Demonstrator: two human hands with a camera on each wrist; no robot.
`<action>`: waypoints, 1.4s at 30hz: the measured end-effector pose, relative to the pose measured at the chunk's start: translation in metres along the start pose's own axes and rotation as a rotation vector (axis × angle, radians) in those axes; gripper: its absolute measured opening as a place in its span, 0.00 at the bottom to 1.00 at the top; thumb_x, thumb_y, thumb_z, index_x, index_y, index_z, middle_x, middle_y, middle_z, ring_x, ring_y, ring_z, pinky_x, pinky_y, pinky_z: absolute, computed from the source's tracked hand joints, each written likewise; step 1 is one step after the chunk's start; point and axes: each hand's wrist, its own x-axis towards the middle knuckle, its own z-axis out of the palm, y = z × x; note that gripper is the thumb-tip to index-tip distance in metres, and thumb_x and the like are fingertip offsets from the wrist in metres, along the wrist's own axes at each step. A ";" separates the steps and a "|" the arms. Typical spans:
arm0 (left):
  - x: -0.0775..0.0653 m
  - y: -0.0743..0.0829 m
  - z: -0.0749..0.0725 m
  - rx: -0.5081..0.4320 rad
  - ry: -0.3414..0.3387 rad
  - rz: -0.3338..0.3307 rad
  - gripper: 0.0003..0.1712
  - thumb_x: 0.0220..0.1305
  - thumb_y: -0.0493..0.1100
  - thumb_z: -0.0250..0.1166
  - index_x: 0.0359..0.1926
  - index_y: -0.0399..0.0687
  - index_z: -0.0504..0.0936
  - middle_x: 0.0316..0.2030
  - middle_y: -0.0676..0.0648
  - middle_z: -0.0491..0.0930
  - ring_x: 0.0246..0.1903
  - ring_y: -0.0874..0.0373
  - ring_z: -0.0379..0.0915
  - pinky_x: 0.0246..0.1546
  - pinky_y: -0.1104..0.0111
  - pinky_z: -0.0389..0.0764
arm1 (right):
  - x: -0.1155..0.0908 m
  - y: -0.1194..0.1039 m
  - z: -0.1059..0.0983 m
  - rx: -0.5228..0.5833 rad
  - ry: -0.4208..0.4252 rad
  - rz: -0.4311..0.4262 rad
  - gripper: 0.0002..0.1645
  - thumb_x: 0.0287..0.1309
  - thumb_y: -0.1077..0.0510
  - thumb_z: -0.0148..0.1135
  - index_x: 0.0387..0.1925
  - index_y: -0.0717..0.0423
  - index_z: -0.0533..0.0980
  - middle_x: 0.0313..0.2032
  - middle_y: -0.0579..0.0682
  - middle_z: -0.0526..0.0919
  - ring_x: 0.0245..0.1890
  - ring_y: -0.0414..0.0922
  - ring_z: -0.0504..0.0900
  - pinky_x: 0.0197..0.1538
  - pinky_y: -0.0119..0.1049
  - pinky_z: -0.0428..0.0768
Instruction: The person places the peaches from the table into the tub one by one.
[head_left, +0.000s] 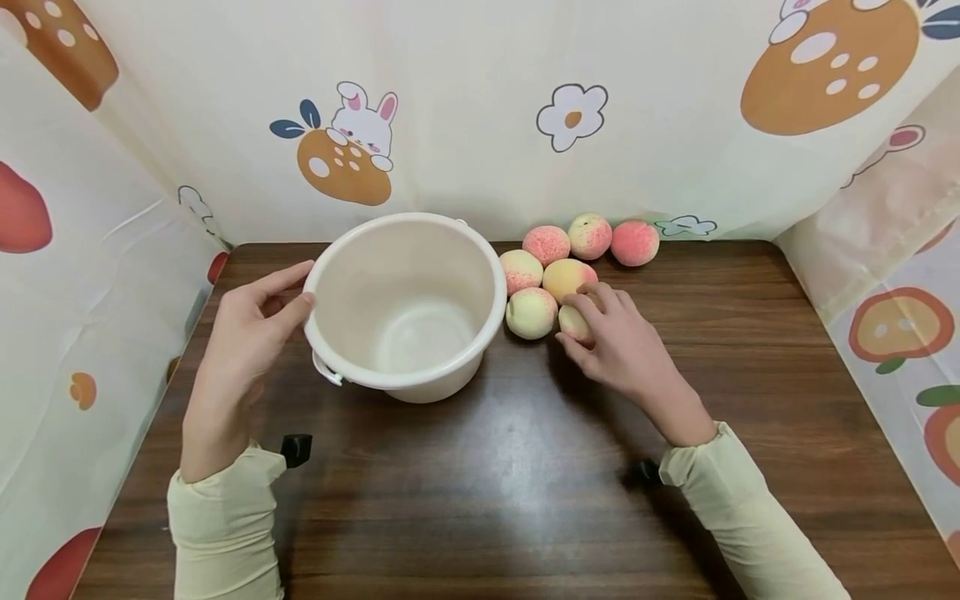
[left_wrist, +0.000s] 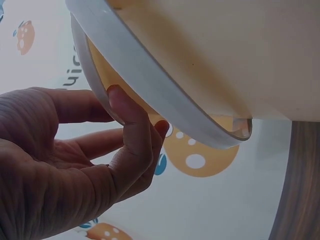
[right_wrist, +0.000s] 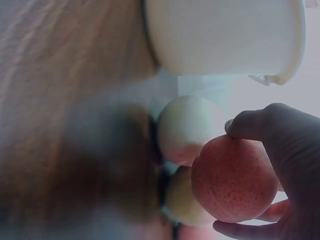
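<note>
A cream plastic bucket stands upright on the wooden table, its inside bare. At its left edge my left hand pinches the rim area with thumb and fingers; in the left wrist view the fingertips of that hand meet around the thin white handle lying along the rim. To the right of the bucket, my right hand grips a peach between thumb and fingers. Touching or close by are a pale peach and a yellow peach.
Several more peaches lie behind, among them a red peach at the far right of the cluster. A patterned curtain hangs along the table's back edge and both sides. The brown table extends toward the front.
</note>
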 end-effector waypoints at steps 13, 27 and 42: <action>0.002 0.003 0.001 0.005 -0.001 0.007 0.28 0.76 0.44 0.60 0.74 0.49 0.73 0.43 0.57 0.81 0.35 0.66 0.78 0.33 0.77 0.84 | 0.024 -0.017 -0.033 0.031 0.110 -0.074 0.24 0.61 0.49 0.70 0.57 0.49 0.79 0.59 0.52 0.77 0.58 0.58 0.76 0.43 0.58 0.83; 0.003 0.004 0.001 -0.004 -0.003 0.016 0.28 0.76 0.43 0.60 0.74 0.47 0.73 0.42 0.57 0.81 0.35 0.66 0.77 0.33 0.78 0.83 | 0.054 -0.041 -0.065 0.054 0.162 -0.175 0.23 0.63 0.51 0.69 0.59 0.49 0.79 0.59 0.54 0.77 0.55 0.57 0.77 0.45 0.52 0.81; 0.001 0.000 -0.003 0.002 -0.016 -0.009 0.28 0.76 0.44 0.61 0.74 0.48 0.73 0.42 0.59 0.81 0.36 0.66 0.77 0.34 0.77 0.84 | 0.081 -0.078 -0.084 0.090 0.113 -0.237 0.24 0.65 0.48 0.68 0.60 0.48 0.78 0.61 0.54 0.77 0.56 0.61 0.76 0.48 0.53 0.80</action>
